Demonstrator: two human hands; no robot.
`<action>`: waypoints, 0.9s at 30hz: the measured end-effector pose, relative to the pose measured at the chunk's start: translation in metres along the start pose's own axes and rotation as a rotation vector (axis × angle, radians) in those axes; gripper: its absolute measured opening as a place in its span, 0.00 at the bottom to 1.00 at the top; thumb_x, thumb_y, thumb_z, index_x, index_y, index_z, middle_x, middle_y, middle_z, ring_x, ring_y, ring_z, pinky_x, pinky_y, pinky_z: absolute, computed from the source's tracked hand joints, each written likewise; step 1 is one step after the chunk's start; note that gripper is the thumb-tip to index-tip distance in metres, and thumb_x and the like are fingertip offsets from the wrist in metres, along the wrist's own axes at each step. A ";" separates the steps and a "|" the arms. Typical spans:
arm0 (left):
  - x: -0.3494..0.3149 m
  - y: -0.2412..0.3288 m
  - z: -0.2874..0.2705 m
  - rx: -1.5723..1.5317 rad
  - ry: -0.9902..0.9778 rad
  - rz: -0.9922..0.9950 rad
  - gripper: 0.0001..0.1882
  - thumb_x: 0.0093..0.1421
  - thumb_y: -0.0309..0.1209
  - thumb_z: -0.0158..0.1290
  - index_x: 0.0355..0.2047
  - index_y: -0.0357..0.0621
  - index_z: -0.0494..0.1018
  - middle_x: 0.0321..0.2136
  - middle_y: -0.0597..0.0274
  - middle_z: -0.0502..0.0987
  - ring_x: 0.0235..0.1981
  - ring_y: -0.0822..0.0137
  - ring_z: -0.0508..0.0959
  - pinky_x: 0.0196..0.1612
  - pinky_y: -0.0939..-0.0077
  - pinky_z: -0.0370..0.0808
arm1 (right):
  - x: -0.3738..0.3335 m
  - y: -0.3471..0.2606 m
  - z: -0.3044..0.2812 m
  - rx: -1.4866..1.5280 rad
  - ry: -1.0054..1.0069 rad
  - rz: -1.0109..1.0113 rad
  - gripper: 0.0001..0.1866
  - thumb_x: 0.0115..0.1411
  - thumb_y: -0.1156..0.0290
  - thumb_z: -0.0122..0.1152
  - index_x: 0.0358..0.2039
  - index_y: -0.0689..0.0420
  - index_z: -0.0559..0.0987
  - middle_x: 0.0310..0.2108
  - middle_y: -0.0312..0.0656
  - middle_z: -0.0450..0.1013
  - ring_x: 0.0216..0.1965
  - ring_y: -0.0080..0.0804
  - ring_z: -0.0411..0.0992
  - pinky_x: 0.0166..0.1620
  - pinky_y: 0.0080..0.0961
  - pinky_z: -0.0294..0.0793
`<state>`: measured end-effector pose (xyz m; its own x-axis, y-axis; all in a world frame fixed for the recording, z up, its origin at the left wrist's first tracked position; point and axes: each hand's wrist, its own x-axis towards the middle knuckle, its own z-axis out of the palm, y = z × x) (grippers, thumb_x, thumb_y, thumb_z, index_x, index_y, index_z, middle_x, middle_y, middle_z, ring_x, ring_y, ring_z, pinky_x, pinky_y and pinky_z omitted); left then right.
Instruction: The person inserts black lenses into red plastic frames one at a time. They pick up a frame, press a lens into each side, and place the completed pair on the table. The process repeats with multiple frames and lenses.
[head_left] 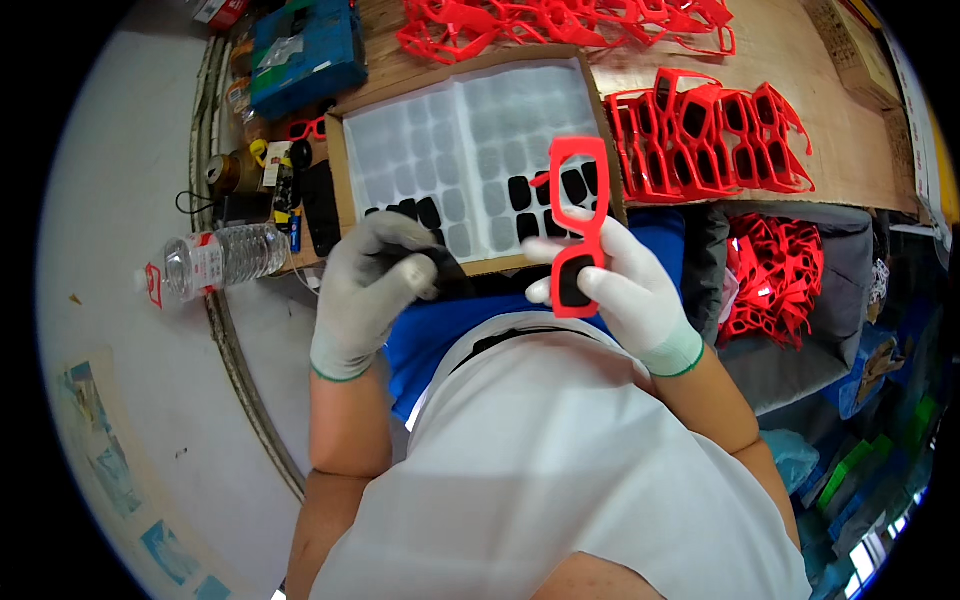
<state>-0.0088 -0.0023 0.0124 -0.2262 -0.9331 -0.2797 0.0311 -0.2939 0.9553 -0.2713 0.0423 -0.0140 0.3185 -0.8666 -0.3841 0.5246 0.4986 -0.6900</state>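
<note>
My right hand (635, 290), in a white glove with a green cuff, grips a red glasses frame (603, 222) held upright on end. A dark lens (572, 281) sits in the frame's lower opening; the upper opening has none. My left hand (375, 280), gloved alike, is closed with thumb and fingers together around a dark lens (450, 274), partly hidden and blurred. Just beyond both hands lies a cardboard box (340, 170) lined with white translucent sheet. Rows of lenses show through the sheet, and several bare black lenses (520, 193) lie along its near side.
Red frames with dark lenses (700, 145) stand in rows at right; bare red frames (560, 22) pile up at the back. A grey bin (790, 385) holds more red frames. At left are a blue case (308, 55), a clear water bottle (225, 262) and small tools.
</note>
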 end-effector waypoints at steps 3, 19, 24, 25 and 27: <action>0.012 -0.004 0.015 -0.362 -0.252 -0.190 0.10 0.58 0.24 0.59 0.40 0.36 0.74 0.33 0.61 0.79 0.30 0.72 0.79 0.34 0.78 0.77 | 0.002 -0.007 0.018 -0.117 -0.121 0.125 0.45 0.49 0.87 0.38 0.72 0.60 0.48 0.60 0.54 0.63 0.40 0.37 0.78 0.49 0.34 0.78; -0.057 0.153 0.051 0.919 -0.667 0.352 0.14 0.55 0.33 0.62 0.40 0.43 0.77 0.36 0.59 0.77 0.38 0.67 0.77 0.46 0.66 0.74 | 0.001 0.005 0.019 -0.166 0.103 -0.055 0.13 0.66 0.77 0.52 0.50 0.64 0.66 0.41 0.46 0.75 0.39 0.27 0.77 0.45 0.28 0.80; -0.047 0.135 0.059 1.043 -0.821 0.343 0.14 0.55 0.32 0.61 0.41 0.41 0.77 0.36 0.58 0.77 0.37 0.67 0.77 0.45 0.67 0.75 | -0.001 0.011 0.020 -0.141 0.078 -0.023 0.14 0.66 0.78 0.51 0.51 0.65 0.66 0.37 0.48 0.76 0.37 0.26 0.77 0.44 0.28 0.80; -0.044 0.133 0.060 1.053 -0.834 0.350 0.15 0.55 0.32 0.61 0.41 0.41 0.77 0.36 0.58 0.77 0.37 0.67 0.77 0.44 0.67 0.75 | -0.001 0.010 0.020 -0.167 0.091 -0.015 0.14 0.66 0.78 0.51 0.51 0.65 0.66 0.37 0.48 0.76 0.37 0.26 0.77 0.44 0.28 0.79; -0.044 0.130 0.063 1.072 -0.838 0.354 0.15 0.55 0.32 0.61 0.42 0.40 0.77 0.37 0.58 0.77 0.36 0.67 0.77 0.44 0.67 0.75 | -0.003 0.007 0.023 -0.222 0.100 0.010 0.14 0.66 0.78 0.51 0.51 0.65 0.66 0.37 0.47 0.76 0.36 0.26 0.76 0.44 0.28 0.79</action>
<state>-0.0561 0.0136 0.1549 -0.8797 -0.4126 -0.2364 -0.4540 0.5806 0.6759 -0.2498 0.0486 -0.0037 0.2370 -0.8647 -0.4429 0.3322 0.5006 -0.7994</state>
